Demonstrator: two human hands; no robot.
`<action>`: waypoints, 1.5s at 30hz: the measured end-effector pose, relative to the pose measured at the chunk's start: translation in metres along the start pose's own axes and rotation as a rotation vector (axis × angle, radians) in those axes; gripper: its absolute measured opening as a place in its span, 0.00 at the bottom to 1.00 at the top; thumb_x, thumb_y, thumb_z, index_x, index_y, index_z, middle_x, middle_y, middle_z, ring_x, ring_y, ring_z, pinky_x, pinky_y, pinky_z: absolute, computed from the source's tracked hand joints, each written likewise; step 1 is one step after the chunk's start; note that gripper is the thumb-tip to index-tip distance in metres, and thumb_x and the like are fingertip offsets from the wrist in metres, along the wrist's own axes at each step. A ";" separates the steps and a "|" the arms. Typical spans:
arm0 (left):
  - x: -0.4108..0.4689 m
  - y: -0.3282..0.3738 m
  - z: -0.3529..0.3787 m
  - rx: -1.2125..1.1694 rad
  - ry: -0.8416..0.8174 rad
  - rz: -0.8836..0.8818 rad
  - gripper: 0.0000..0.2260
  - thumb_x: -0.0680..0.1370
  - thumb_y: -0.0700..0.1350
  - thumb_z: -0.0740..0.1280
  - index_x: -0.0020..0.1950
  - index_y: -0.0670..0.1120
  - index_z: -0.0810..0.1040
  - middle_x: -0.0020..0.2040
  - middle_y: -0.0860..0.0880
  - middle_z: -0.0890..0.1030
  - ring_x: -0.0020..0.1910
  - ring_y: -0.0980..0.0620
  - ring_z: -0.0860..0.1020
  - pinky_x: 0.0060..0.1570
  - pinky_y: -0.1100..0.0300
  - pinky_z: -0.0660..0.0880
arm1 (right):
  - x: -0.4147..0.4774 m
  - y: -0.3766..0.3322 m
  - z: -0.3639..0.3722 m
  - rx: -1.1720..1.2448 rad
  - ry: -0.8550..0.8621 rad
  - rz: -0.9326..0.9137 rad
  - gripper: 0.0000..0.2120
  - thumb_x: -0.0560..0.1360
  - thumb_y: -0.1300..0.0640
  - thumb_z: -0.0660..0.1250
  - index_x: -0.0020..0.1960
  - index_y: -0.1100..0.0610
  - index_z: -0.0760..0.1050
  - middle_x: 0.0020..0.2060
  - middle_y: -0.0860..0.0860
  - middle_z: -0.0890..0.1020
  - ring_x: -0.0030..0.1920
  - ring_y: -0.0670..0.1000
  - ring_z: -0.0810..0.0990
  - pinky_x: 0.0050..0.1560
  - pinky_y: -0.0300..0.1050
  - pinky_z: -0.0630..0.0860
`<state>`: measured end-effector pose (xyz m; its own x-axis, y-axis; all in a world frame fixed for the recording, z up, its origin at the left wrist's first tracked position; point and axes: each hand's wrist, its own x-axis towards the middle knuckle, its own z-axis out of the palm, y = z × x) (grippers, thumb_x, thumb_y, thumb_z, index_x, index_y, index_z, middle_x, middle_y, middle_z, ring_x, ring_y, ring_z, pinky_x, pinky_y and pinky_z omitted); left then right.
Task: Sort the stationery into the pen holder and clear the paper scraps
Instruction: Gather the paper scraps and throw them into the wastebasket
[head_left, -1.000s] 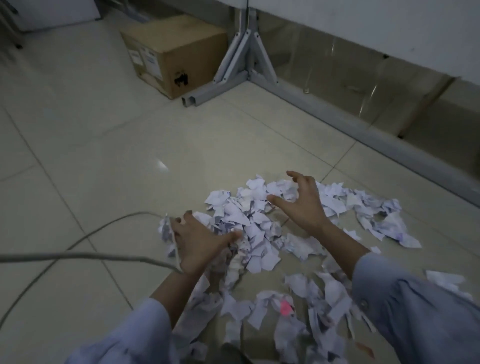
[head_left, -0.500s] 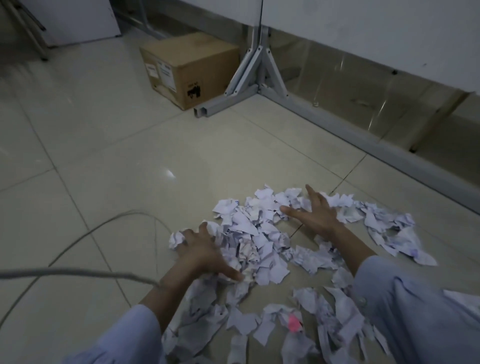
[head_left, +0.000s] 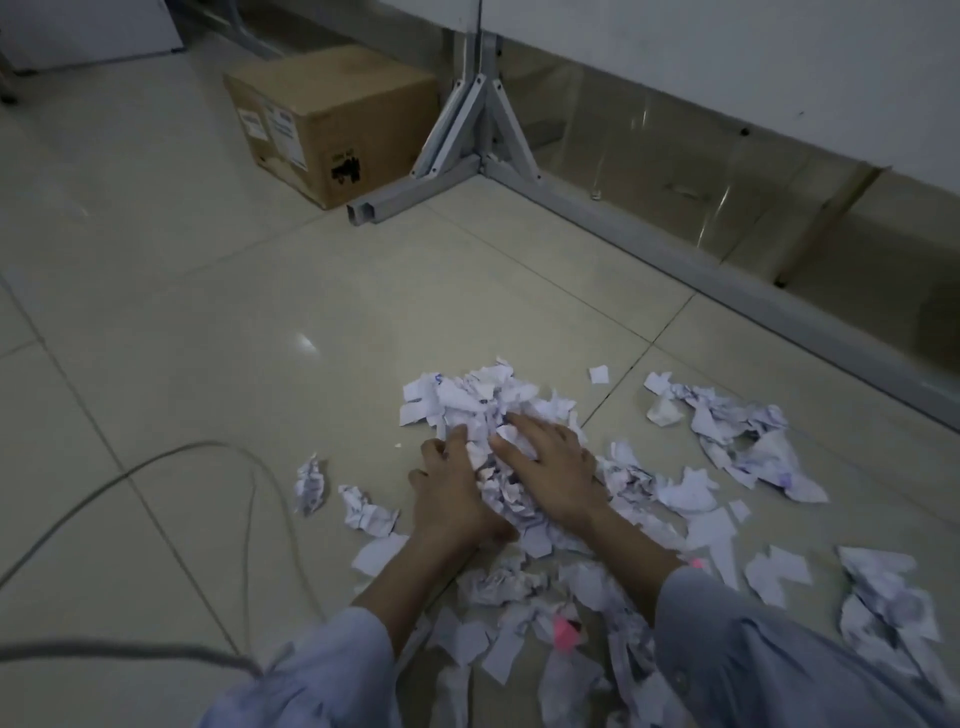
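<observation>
1. Many paper scraps (head_left: 483, 400) lie heaped, well nearer than the cardboard box (head_left: 332, 119).
2. Left hand (head_left: 457, 499) and right hand (head_left: 550, 467), fingers extended, press the heap between them.
3. Expect light, soft paper (spills easily): scoop from beneath.

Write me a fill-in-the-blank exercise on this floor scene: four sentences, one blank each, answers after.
1. The left hand and the right hand meet on a heap of torn ____.
2. The brown box beside the metal frame is made of ____.
3. Low in the view, among white bits, one scrap is bright ____.
4. The grey cable runs on the person's ____ side.
Missing words: paper; cardboard; pink; left.
</observation>
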<state>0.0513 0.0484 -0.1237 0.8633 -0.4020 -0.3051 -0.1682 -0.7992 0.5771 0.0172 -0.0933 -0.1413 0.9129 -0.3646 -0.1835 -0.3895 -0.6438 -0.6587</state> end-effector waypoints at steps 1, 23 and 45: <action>0.000 0.002 0.001 -0.018 0.012 0.036 0.56 0.56 0.53 0.80 0.74 0.47 0.49 0.67 0.43 0.60 0.65 0.39 0.63 0.62 0.48 0.65 | -0.003 0.000 0.001 0.022 0.019 -0.012 0.31 0.71 0.26 0.51 0.69 0.38 0.66 0.72 0.42 0.67 0.72 0.51 0.58 0.71 0.55 0.54; -0.048 0.170 -0.025 -0.214 0.091 0.535 0.24 0.66 0.38 0.74 0.58 0.38 0.70 0.55 0.40 0.74 0.53 0.45 0.70 0.40 0.64 0.60 | -0.091 -0.034 -0.143 0.721 0.376 0.135 0.13 0.79 0.46 0.61 0.51 0.55 0.78 0.45 0.51 0.83 0.46 0.48 0.82 0.46 0.40 0.76; -0.211 0.493 0.000 -0.189 0.001 0.896 0.29 0.67 0.39 0.75 0.65 0.37 0.68 0.56 0.42 0.78 0.53 0.46 0.76 0.45 0.71 0.68 | -0.251 0.041 -0.448 0.958 0.690 0.141 0.10 0.77 0.50 0.63 0.46 0.55 0.79 0.49 0.58 0.83 0.49 0.58 0.82 0.52 0.53 0.78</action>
<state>-0.2134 -0.2605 0.2250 0.4480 -0.8357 0.3176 -0.6947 -0.1018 0.7121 -0.2829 -0.3299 0.2045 0.4968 -0.8658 -0.0594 0.0362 0.0891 -0.9954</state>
